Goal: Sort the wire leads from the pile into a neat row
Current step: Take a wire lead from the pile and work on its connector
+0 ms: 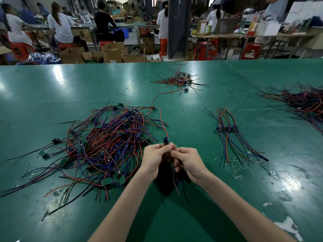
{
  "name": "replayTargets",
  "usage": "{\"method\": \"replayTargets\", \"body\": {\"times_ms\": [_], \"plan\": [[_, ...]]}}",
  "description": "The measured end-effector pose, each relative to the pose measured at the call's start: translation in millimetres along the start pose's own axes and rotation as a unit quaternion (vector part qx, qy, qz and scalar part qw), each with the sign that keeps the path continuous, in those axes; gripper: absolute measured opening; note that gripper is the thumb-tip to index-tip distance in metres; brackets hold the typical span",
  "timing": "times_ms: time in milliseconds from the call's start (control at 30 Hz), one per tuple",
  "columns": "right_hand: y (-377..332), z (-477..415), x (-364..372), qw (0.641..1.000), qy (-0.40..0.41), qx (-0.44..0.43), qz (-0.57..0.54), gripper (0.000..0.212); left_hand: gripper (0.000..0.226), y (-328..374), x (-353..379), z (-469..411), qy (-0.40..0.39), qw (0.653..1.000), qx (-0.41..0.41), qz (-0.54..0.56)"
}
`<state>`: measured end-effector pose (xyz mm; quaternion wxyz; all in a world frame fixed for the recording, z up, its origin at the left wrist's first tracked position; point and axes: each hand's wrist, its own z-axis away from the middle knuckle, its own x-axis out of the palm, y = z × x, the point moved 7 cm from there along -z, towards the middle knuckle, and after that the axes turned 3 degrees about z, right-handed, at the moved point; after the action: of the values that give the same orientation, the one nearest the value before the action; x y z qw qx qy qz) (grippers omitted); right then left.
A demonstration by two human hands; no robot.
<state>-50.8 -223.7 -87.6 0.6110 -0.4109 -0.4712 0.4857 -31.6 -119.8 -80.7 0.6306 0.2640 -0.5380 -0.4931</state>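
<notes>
1. Surface (52, 84): green and glossy. It carries everything I list here.
2. Pile (104, 145): at 9 o'clock from my hands. A loose tangle of red, blue and black wires with small green boards and dark parts mixed in. Stray ends trail toward 8 o'clock.
3. Left hand (153, 159): raised over the surface, just right of the pile. Its fingertips pinch the blue part of one lead.
4. Lead (165, 141): held between both hands. Its red wire rises toward 12 o'clock, and its other wires hang below my palms toward 6 o'clock.
5. Far heap (180, 81): a small scatter of leads at 12 o'clock, well apart from my hands.
6. Right hand (188, 163): touching the left hand, fingers curled round the lead's lower wires.
7. Row (227, 130): at 2 o'clock. A few leads lie side by side with their dark parts lined up. The wires fan out toward 12 and 5 o'clock.
8. Right heap (305, 102): a dense bundle at 2 o'clock, at the frame edge.
</notes>
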Motion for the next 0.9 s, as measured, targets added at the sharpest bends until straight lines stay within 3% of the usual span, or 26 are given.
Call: {"method": "replayTargets", "body": {"times_ms": [367,900], "plan": [[6,10,11,0.992,-0.068,0.103,0.026,0.019,0.014,18,-11,-5,0.029,0.996,0.085,-0.019],[8,27,31,0.964,-0.214,0.082,0.133,0.013,0.014,34,-42,-15,0.077,0.99,0.113,0.022]]}}
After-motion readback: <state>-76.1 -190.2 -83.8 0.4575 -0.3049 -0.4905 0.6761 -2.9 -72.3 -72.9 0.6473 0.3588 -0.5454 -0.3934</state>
